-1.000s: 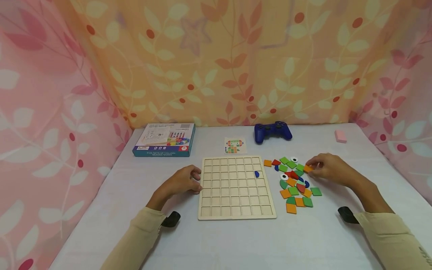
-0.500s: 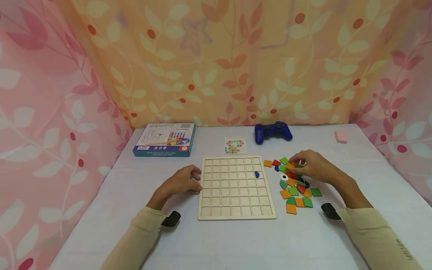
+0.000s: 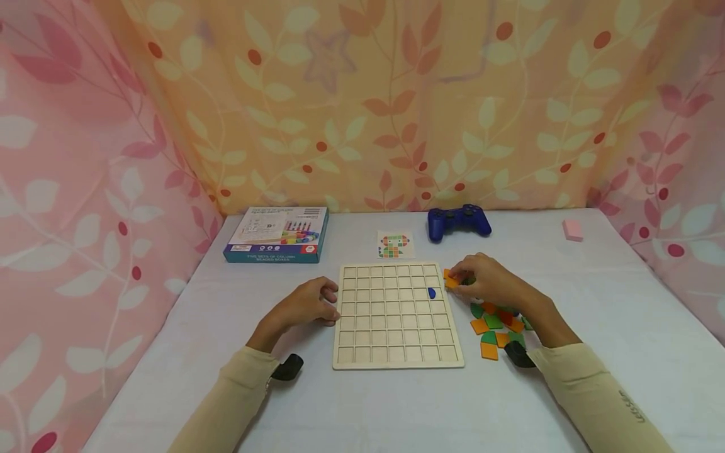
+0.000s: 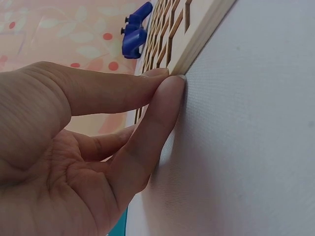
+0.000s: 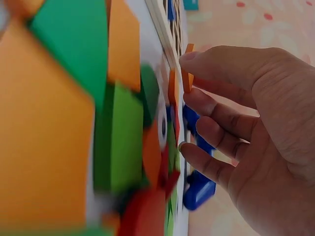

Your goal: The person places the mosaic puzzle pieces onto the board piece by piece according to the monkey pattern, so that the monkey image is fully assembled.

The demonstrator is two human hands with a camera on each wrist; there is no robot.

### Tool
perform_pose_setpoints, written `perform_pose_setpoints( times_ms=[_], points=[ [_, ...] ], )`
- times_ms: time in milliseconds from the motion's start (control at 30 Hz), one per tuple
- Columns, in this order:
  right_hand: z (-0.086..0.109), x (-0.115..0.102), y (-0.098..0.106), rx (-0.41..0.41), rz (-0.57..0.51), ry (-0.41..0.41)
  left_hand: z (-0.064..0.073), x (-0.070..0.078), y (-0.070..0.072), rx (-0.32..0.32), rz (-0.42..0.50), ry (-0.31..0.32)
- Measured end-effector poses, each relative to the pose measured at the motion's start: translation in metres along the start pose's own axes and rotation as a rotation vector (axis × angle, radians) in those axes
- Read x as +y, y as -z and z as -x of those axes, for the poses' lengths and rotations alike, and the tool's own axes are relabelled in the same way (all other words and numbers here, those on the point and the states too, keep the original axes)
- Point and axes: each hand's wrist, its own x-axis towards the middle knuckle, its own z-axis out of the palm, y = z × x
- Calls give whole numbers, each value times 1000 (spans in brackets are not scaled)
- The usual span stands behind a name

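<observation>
A pale wooden grid board [image 3: 399, 365] lies flat in the middle of the head view, with a blue half-round tile [image 3: 432, 293] in one cell near its right side. At the board's left edge my left hand [image 3: 306, 301] pinches the rim between thumb and finger; the left wrist view shows both tips at the wood [image 4: 197, 42]. My right hand [image 3: 488, 280] holds an orange square tile [image 5: 187, 76] between thumb and forefinger, close beside the board's upper right edge. Its other fingers extend loosely over the loose tiles [image 3: 493, 321], partly hiding them.
A small pattern card [image 3: 396, 245] lies behind the board. Further back are a blue game controller [image 3: 459, 222] and, at left, a boxed toy set [image 3: 275, 236]. A pink block [image 3: 573, 230] sits at the far right. Patterned curtains [image 3: 362, 113] enclose the table.
My right hand has carried the orange square tile leftward from the right side of the tile pile to near the board's edge. My left hand stays at the board.
</observation>
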Motion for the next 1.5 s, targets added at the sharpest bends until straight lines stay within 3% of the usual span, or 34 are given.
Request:
perform_pose_setpoints(
  times_ms=[267,567,1133,1500],
  points=[
    [-17,-19,-15,18,3,115,0,1,0,-1,-4,10],
    [-28,-44,-24,-23,34,169,1,2,0,10,3,14],
    [-28,-48,-28,-39,49,118,1,1,0,-4,23,9],
    [-27,-48,-26,-34,63,160,0,0,0,2,14,11]
  ],
)
